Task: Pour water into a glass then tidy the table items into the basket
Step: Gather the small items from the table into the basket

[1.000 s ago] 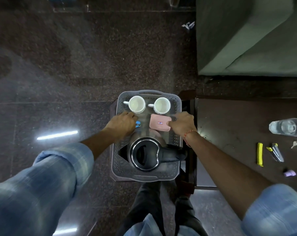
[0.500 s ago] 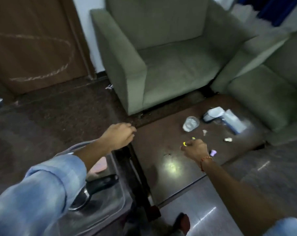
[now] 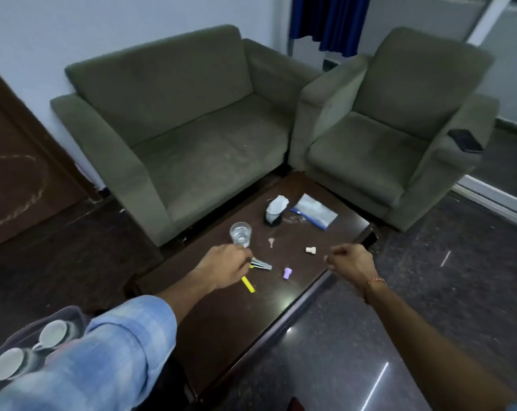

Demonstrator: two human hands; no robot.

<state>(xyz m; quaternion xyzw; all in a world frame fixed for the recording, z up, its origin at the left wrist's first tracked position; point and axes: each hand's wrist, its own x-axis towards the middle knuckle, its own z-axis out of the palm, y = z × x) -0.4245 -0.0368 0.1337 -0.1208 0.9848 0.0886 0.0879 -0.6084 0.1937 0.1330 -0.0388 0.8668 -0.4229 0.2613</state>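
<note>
Left hand was over the table, fingers curled at the metal stapler; whether it gripped could not be told; right hand hung loosely clenched, holding nothing, above the table's right edge; glass of water stood just beyond the left hand; yellow marker, purple cap and key lay nearby; basket with two cups sat lower left

Setting was a lounge or waiting room: green sofa, matching armchair, low dark counter, polished stone floor.
</note>
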